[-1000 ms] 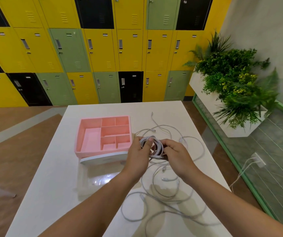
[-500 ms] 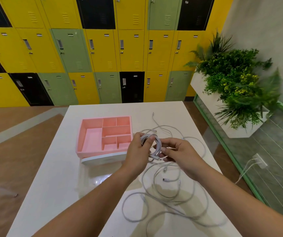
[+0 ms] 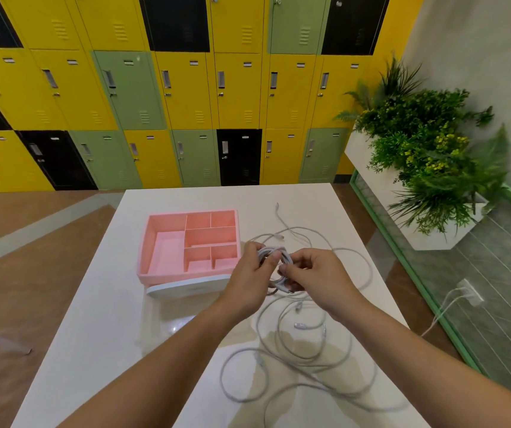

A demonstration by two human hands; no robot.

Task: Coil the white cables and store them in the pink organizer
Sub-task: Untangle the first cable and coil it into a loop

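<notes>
A small coil of white cable [image 3: 279, 257] is held between both hands above the white table [image 3: 99, 335]. My left hand [image 3: 249, 279] grips the coil's left side, thumb over the loops. My right hand [image 3: 319, 278] pinches the coil's lower right part. Just left of my hands stands the pink organizer [image 3: 158, 251], a tray with several compartments, all bare. Loose white cables [image 3: 297, 344] lie tangled on the table under and behind my hands, with several plug ends showing.
A white lid or base [image 3: 186, 288] juts out under the organizer's near edge. The table's right edge borders a green-framed glass floor panel with a socket [image 3: 469, 293]. A planter [image 3: 427, 156] stands at the right; lockers line the back wall.
Both hands stayed on the coil. My right hand shifted slightly around the coil's lower right side, and the view drifted a little.
</notes>
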